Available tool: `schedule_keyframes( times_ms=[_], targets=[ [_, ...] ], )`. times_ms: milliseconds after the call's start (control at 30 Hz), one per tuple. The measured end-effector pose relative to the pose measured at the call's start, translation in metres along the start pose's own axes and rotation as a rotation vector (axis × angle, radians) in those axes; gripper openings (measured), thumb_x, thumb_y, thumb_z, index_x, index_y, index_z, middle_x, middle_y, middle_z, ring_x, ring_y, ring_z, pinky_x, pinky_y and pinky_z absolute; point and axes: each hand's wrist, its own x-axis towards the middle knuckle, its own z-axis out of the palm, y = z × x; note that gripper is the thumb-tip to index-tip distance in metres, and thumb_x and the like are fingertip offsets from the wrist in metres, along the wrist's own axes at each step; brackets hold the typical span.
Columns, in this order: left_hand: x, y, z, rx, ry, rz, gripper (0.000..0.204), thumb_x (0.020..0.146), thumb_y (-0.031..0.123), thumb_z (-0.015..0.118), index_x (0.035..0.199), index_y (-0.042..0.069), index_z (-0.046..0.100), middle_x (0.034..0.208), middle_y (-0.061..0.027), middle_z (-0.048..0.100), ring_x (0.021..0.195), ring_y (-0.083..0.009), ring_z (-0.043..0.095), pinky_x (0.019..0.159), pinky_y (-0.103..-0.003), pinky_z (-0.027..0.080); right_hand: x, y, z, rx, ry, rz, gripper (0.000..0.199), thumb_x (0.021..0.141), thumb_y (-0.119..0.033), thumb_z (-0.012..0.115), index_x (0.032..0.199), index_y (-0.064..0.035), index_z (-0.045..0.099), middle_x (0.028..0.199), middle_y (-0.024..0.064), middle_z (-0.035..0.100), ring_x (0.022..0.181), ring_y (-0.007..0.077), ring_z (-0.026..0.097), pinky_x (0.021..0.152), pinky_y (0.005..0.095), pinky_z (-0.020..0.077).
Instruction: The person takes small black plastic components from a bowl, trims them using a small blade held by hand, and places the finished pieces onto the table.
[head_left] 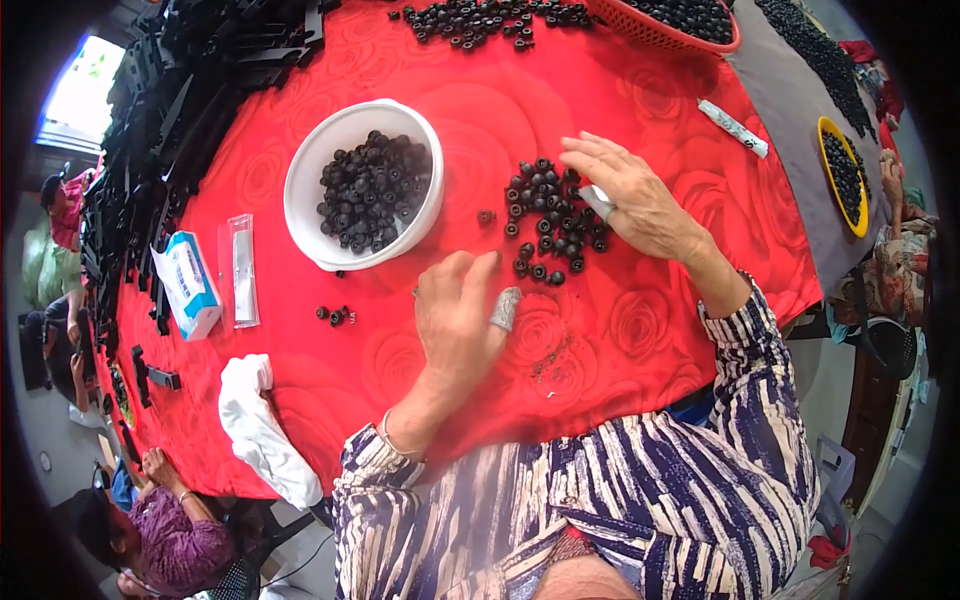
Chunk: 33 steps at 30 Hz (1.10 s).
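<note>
A loose pile of small black ring-like plastic parts [550,212] lies on the red rose-patterned tablecloth [400,365]. My right hand [635,205] rests along the pile's right side, fingers stretched out and a pale wrap on the thumb. Lower left of the pile, my left hand [455,320] hovers with its fingers extended and somewhat blurred; its thumb wears a greyish wrap. I see nothing held in either hand. One blurred dark part [486,217] sits alone between the left fingertips and the pile. A white bowl [300,215] stands left of it, partly filled with similar parts.
Near the bowl lie a few stray parts [335,316], a tissue pack [190,285], a clear plastic sleeve [243,272] and a white cloth [262,430]. Black strips [165,130] heap at far left. A red basket [665,37] and yellow tray [843,175] hold more parts. Other people sit nearby.
</note>
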Motion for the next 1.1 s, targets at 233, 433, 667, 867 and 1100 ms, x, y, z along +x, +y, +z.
schedule_keyframes(
  times_ms=[233, 433, 667, 867, 1100],
  targets=[
    [-0.003, -0.005, 0.0, -0.004, 0.041, 0.003, 0.043, 0.072, 0.008, 0.073, 0.113, 0.005, 0.06, 0.104, -0.0136, 0.058, 0.095, -0.0301, 0.054, 0.082, -0.04, 0.044, -0.021, -0.033, 0.029, -0.16, 0.03, -0.064, 0.043, 0.081, -0.004, 0.053, 0.123, 0.0002, 0.052, 0.134, 0.0154, 0.049, 0.126, 0.0303, 0.046, 0.104, 0.0416, 0.0379],
    [0.008, -0.008, 0.004, 0.01, 0.042, 0.027, 0.039, 0.073, 0.008, 0.072, 0.11, 0.006, 0.062, 0.102, -0.0123, 0.059, 0.092, -0.0289, 0.055, 0.08, -0.038, 0.044, -0.021, -0.05, 0.028, -0.178, -0.005, -0.097, 0.044, 0.081, -0.001, 0.051, 0.124, -0.0003, 0.053, 0.137, 0.0154, 0.048, 0.128, 0.0295, 0.044, 0.106, 0.042, 0.0365],
    [0.015, -0.006, 0.007, 0.061, 0.005, 0.045, 0.029, 0.074, 0.005, 0.069, 0.103, 0.004, 0.064, 0.098, -0.0114, 0.06, 0.087, -0.0279, 0.056, 0.076, -0.038, 0.045, -0.022, -0.033, 0.001, -0.142, 0.361, -0.139, 0.037, 0.078, -0.003, 0.064, 0.114, 0.0021, 0.058, 0.106, 0.014, 0.063, 0.099, 0.0298, 0.062, 0.087, 0.039, 0.0489],
    [0.004, 0.003, -0.005, -0.34, 0.138, 0.026, 0.026, 0.079, -0.006, 0.061, 0.105, -0.001, 0.062, 0.097, -0.0124, 0.061, 0.081, -0.0224, 0.061, 0.068, -0.031, 0.049, -0.034, -0.038, -0.004, 0.249, 0.394, -0.055, 0.034, 0.079, 0.0, 0.066, 0.111, 0.0039, 0.057, 0.092, 0.0171, 0.063, 0.073, 0.0285, 0.065, 0.061, 0.0354, 0.0511],
    [0.0, 0.017, -0.019, -1.615, -0.234, -0.804, 0.022, 0.095, 0.01, 0.055, 0.112, -0.002, 0.061, 0.095, -0.0047, 0.063, 0.079, -0.0091, 0.058, 0.071, -0.024, 0.049, -0.03, -0.07, 0.008, 0.578, 0.217, -0.047, 0.028, 0.076, -0.001, 0.07, 0.103, 0.0008, 0.061, 0.076, 0.0071, 0.053, 0.059, 0.0135, 0.05, 0.053, 0.0271, 0.0407]
  ],
)
